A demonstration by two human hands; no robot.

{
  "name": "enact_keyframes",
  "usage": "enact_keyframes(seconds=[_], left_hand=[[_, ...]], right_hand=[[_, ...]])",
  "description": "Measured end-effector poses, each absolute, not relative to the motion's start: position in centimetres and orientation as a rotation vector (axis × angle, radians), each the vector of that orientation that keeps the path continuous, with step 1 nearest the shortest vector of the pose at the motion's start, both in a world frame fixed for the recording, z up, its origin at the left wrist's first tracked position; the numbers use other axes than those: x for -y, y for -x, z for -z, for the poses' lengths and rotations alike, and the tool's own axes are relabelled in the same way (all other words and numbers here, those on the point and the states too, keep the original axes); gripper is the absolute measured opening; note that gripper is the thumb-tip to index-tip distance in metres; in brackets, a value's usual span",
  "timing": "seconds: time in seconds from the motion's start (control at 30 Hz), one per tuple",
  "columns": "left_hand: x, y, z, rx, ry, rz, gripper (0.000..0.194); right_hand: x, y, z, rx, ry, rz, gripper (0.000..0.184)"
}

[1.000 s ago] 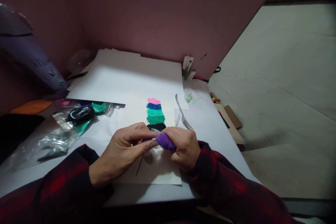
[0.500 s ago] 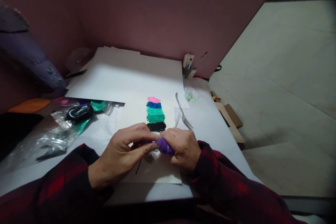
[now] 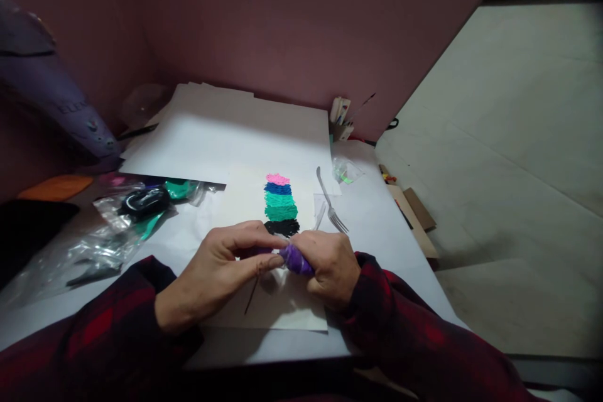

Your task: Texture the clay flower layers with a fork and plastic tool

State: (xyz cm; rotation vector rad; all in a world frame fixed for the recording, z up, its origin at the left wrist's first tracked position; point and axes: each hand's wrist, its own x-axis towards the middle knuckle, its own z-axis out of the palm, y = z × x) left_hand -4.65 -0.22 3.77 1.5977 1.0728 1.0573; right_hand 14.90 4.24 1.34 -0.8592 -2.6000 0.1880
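Note:
My right hand is closed around a purple packet, which looks like soft clay wrapped in thin clear plastic. From the other side, the thumb and fingers of my left hand pinch the packet's near end. Both hands hover over a pale sheet. On that sheet, just beyond my fingers, lies a column of rough textured bands in pink, blue, two greens and black. A thin dark stick pokes out below my left hand; its upper end is hidden.
A fork lies right of the bands, near a small clear bag. Larger white sheets are stacked at the back. Clear plastic bags with a black lump lie at left. The table's right edge borders the floor.
Both hands keep their grip on the purple packet, with only slight shifts of the fingers. The whole view has moved a little.

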Motion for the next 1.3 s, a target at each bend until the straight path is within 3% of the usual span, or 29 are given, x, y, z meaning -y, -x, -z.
enact_keyframes(seconds=[0.43,0.83,1.07,1.3], left_hand=[[0.06,4.21,-3.73,-1.146,-1.931,-1.016,0.009],[0.15,4.55,-3.29,-1.033,-1.541,-1.048,0.017],[0.17,4.39,-3.51,-0.998,-1.676,-0.943,0.016],[0.36,4.36,-3.41,-1.077,-2.005,-0.989,0.010]], right_hand=[[-4.08,-14.68,-1.28,2.657,0.922,-0.128,0.010],[-4.04,-14.79,-1.52,2.623,0.876,-0.235,0.017],[-4.01,-14.63,-1.43,2.636,0.902,-0.309,0.006],[-4.18,-14.69,-1.52,2.625,0.961,-0.287,0.017]])
